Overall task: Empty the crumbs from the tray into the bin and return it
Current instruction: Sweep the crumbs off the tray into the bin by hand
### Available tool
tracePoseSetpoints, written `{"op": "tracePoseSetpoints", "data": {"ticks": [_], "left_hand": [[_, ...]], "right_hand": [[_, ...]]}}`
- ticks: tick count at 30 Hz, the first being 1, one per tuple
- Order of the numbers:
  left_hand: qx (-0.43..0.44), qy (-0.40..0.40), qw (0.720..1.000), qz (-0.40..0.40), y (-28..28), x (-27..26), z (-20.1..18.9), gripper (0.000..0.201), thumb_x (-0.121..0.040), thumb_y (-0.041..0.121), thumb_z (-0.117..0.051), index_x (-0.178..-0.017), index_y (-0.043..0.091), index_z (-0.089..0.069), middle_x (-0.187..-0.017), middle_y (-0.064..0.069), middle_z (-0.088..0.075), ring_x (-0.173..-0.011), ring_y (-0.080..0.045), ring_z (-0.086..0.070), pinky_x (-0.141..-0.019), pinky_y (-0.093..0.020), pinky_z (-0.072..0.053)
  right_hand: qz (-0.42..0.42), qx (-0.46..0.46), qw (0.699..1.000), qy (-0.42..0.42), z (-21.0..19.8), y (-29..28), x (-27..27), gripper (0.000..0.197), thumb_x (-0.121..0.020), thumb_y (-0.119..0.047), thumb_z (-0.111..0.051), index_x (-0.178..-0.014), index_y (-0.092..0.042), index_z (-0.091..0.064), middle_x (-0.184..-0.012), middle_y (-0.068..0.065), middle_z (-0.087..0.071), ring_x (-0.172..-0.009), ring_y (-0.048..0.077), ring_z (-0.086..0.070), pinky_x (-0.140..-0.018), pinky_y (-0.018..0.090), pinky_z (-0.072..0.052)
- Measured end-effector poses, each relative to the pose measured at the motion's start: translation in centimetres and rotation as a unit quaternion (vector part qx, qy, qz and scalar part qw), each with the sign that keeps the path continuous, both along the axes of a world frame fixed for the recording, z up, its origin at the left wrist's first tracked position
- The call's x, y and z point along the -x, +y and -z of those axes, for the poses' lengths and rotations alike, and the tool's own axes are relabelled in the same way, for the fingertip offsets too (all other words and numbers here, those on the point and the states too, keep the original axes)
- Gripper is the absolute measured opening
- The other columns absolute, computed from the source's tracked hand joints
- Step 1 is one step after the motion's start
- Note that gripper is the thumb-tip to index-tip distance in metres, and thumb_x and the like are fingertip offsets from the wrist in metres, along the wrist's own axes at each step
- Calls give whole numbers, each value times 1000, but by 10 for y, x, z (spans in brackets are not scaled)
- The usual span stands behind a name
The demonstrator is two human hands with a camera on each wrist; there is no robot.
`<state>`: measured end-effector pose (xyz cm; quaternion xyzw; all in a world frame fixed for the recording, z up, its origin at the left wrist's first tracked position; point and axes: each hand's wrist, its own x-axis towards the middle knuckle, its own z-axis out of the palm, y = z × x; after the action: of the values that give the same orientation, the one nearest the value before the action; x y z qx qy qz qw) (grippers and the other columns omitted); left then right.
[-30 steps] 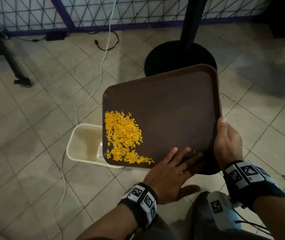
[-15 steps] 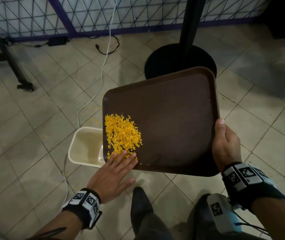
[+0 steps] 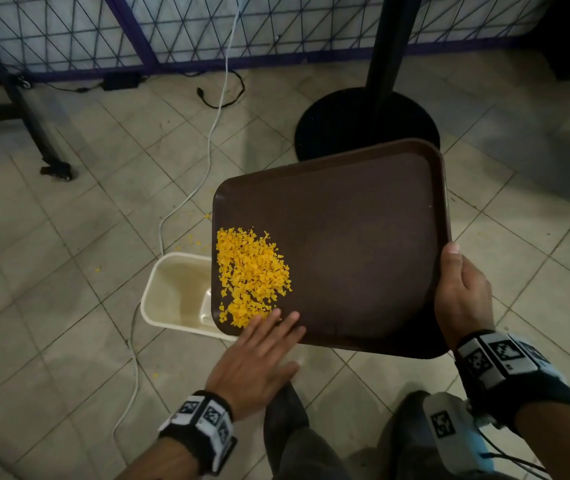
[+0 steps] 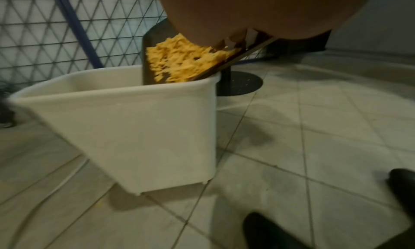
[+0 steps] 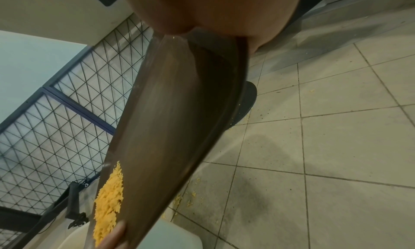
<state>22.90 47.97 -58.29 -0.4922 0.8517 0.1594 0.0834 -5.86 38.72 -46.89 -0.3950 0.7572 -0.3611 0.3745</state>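
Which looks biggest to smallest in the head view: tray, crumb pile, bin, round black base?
1. tray, clearly largest, though it is held nearest the camera.
2. round black base and bin: too close to rank, since the tray covers part of each.
3. crumb pile, smallest.

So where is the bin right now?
In the head view the white bin stands on the tiled floor at lower left, partly under the tilted brown tray's left edge, beside a white cable.
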Motion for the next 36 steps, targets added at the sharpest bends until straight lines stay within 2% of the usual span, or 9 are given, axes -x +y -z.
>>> {"op": "tracePoseSetpoints", "data": {"ticks": [3, 7, 9, 13, 16, 19, 24, 30, 36], "left_hand": [[-10, -35, 999, -30, 3, -31, 1, 55, -106, 52, -23, -154, 25, -24, -163, 0, -20, -152, -17, -4, -117, -43, -12], [13, 38, 996, -83, -23, -42, -14, 54, -105, 53, -19, -153, 28, -22, -165, 4, -7, -152, -13, -1, -121, -36, -3], [40, 82, 986, -143, -51, -37, -22, 56, -104, 55, -17, -154, 30, -19, -165, 8, -2, -151, -9, 5, -122, -34, 2], [54, 83, 960, -263, -115, -39, -23, 63, -103, 57, -12, -156, 23, -18, -165, 3, -1, -151, -12, 4, -123, -42, -5], [33, 25, 963, -267, -149, -50, -12, 75, -99, 64, -6, -157, 18, -14, -166, -2, -2, -152, -17, 1, -123, -44, -6], [10, 14, 966, -256, -157, -56, -4, 81, -96, 69, -2, -158, 17, -6, -166, -2, 0, -152, -15, -1, -123, -43, -6], [-7, 43, 963, -267, -115, -58, 6, 80, -96, 70, -3, -158, 20, -3, -166, -1, 0, -151, -12, -3, -123, -40, -6], [-23, 72, 957, -282, -79, -54, -1, 75, -98, 66, -9, -158, 22, -8, -166, 1, -8, -151, -13, -10, -121, -35, -7], [11, 57, 950, -308, -139, -51, -18, 80, -96, 70, -5, -158, 19, -3, -166, -2, 1, -152, -17, -2, -123, -42, -4]], "right_hand": [[-3, 4, 1000, -1, 0, 0, -1, 42, -104, -41, -25, -101, -15, -58, -81, -11, -54, -73, -3, -49, -57, 17, -34], [-10, 11, 1000, -3, -1, 0, 0, 42, -104, -40, -26, -99, -14, -58, -81, -10, -54, -72, -1, -50, -57, 18, -34], [-25, 20, 999, 6, 2, 1, 0, 42, -103, -41, -28, -99, -12, -59, -82, -7, -57, -73, 1, -52, -57, 20, -36], [-41, 32, 998, 35, 9, 0, 3, 39, -102, -41, -33, -99, -13, -59, -84, -2, -60, -74, 8, -55, -57, 24, -39], [-45, 40, 997, 54, 10, 0, 2, 36, -103, -38, -32, -95, -13, -57, -79, -4, -56, -71, 9, -54, -55, 24, -36], [-45, 44, 996, 62, 10, -2, 2, 35, -103, -36, -32, -94, -13, -57, -77, -4, -55, -70, 9, -52, -56, 24, -36], [-47, 46, 995, 71, 8, -2, 1, 34, -104, -33, -32, -93, -12, -55, -74, -5, -53, -67, 5, -49, -55, 22, -33], [-60, 60, 993, 77, 7, 1, -1, 35, -104, -33, -32, -93, -10, -56, -73, -4, -53, -66, 7, -50, -54, 23, -33], [-59, 62, 993, 77, 9, 1, -1, 36, -104, -36, -32, -98, -10, -57, -77, -2, -56, -70, 8, -53, -56, 24, -37]]}}
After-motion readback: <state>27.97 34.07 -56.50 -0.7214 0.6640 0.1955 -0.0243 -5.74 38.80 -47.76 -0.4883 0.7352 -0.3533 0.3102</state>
